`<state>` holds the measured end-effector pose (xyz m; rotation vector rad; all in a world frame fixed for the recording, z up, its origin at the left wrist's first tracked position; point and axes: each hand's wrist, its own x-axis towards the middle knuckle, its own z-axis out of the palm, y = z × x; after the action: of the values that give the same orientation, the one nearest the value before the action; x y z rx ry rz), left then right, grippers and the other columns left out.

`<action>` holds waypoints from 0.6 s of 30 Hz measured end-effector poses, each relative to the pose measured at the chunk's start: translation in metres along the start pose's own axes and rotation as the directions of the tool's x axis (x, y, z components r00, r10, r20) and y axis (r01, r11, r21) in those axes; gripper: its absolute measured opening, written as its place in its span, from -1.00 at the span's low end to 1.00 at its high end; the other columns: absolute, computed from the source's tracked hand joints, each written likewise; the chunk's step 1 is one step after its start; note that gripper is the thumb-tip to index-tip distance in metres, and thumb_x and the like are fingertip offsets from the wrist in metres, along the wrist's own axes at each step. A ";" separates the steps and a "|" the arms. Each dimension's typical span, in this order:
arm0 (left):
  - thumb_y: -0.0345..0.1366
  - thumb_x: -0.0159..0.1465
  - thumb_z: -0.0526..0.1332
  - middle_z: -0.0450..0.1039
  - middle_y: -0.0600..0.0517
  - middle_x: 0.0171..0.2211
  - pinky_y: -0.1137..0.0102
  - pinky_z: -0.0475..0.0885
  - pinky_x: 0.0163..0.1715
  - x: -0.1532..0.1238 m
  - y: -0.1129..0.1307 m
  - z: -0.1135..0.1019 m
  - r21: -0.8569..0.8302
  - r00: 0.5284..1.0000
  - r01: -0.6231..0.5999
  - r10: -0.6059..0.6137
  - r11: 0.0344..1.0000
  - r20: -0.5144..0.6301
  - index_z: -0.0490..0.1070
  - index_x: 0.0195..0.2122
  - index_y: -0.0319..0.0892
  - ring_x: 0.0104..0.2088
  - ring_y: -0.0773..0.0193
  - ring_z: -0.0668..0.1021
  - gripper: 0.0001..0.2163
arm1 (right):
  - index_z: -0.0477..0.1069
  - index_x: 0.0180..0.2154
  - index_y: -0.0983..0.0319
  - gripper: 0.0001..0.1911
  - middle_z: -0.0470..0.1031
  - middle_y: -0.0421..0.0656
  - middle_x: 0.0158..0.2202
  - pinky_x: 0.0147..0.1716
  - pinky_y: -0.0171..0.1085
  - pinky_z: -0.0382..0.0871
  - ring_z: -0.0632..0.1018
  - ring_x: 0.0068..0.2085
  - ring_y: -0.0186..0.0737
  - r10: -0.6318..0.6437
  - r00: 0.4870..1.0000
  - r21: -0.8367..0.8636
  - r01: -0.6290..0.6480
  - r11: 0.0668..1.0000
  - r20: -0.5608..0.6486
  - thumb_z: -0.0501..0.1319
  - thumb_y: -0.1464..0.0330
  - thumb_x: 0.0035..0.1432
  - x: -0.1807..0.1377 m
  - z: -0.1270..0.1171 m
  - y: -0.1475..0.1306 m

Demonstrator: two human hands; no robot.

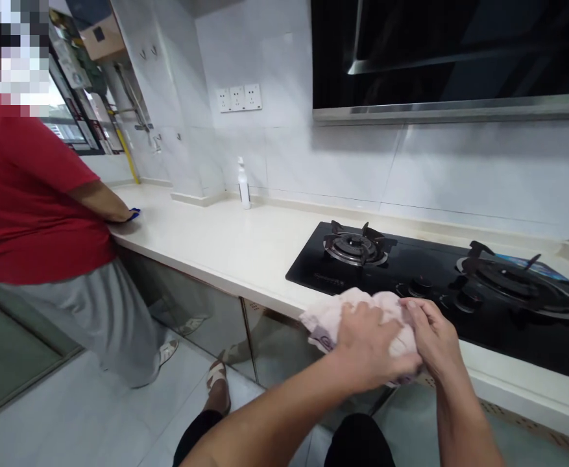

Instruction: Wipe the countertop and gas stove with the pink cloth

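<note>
Pink cloth (357,308) sits bunched at the worktop (226,246) front edge, by the hob (440,298). Your left hand (369,344) and right hand (433,334) both grip it.

My arms are bare, no sleeves in view, forearms uncovered up to frame edge. No watch, no bracelet, no rings, no gloves on left hand (366,344) or right hand (433,337). Fingers (413,311) bare, nails short & unpainted as far as I can tell. Lower down: dark, approx. black shorts or trousers (359,441) over both legs, cut off by bottom edge. One foot in a light strappy sandal (216,379), open at top, w/ crossing straps. Rest of body out of view.
</note>
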<state>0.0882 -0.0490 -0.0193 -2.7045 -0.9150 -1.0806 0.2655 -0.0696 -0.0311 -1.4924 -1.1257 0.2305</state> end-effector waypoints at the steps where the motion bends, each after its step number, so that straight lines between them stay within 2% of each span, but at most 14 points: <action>1: 0.22 0.29 0.24 0.57 -0.08 -0.11 -0.05 0.31 0.01 0.002 0.007 0.005 -0.014 1.000 -0.026 0.026 1.000 0.006 0.58 0.00 -0.05 -0.05 -0.05 0.51 -0.51 | 0.60 -0.21 0.16 -0.51 0.60 -0.06 -0.08 0.01 -0.11 0.40 0.56 -0.03 -0.03 0.015 1.000 0.014 -0.015 1.000 -0.022 0.14 -0.08 0.27 0.001 -0.002 0.002; 3: 0.24 0.31 0.22 0.56 -0.08 -0.11 -0.02 0.32 -0.01 0.003 0.012 0.009 -0.039 0.998 -0.059 0.060 0.997 0.022 0.58 0.03 -0.06 -0.04 -0.05 0.51 -0.48 | 0.60 -0.22 0.18 -0.48 0.60 -0.04 -0.06 0.04 -0.09 0.40 0.56 -0.02 -0.01 0.045 0.997 0.028 -0.044 0.999 -0.055 0.13 -0.09 0.26 0.002 -0.004 0.005; 5: 0.28 0.32 0.21 0.56 -0.09 -0.09 0.03 0.33 -0.05 0.001 0.006 0.007 -0.065 0.995 -0.092 0.094 0.994 0.032 0.57 0.06 -0.07 -0.05 -0.03 0.51 -0.44 | 0.61 -0.22 0.18 -0.47 0.60 -0.04 -0.05 0.07 -0.08 0.39 0.56 0.01 0.01 0.050 0.998 -0.001 -0.050 0.999 -0.044 0.13 -0.10 0.25 0.003 -0.006 0.005; 9: 0.31 0.31 0.23 0.57 -0.07 -0.13 0.09 0.32 -0.09 -0.012 -0.027 -0.004 -0.058 0.993 -0.116 0.116 0.992 0.000 0.55 0.06 -0.06 -0.09 0.02 0.52 -0.43 | 0.63 -0.23 0.15 -0.42 0.60 -0.04 -0.02 0.11 -0.05 0.38 0.55 0.05 0.05 0.036 0.998 -0.075 -0.032 0.997 0.056 0.10 -0.16 0.25 0.003 -0.006 0.003; 13: 0.30 0.32 0.19 0.58 -0.07 -0.14 0.10 0.34 -0.06 -0.029 -0.084 -0.022 0.038 0.998 -0.034 0.036 0.999 -0.045 0.57 -0.04 -0.07 -0.08 0.03 0.54 -0.46 | 0.63 -0.18 0.13 -0.38 0.59 -0.06 0.05 0.17 -0.04 0.35 0.52 0.14 0.08 0.018 0.999 -0.099 -0.014 0.995 0.040 0.04 -0.18 0.31 0.000 -0.006 0.003; 18: 0.12 0.42 0.13 0.60 -0.14 -0.04 0.09 0.34 0.03 -0.057 -0.186 -0.069 0.224 0.982 0.181 -0.165 0.958 -0.089 0.58 -0.02 -0.12 0.01 -0.02 0.54 -0.56 | 0.63 -0.18 0.11 -0.45 0.60 -0.09 0.02 0.17 -0.06 0.35 0.53 0.13 0.05 -0.018 0.998 -0.064 0.021 0.998 0.053 0.10 -0.15 0.31 -0.003 -0.006 0.002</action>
<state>-0.0903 0.0542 -0.0296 -2.4211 -1.2022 -1.0175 0.2688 -0.0754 -0.0325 -1.5394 -1.1993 0.2225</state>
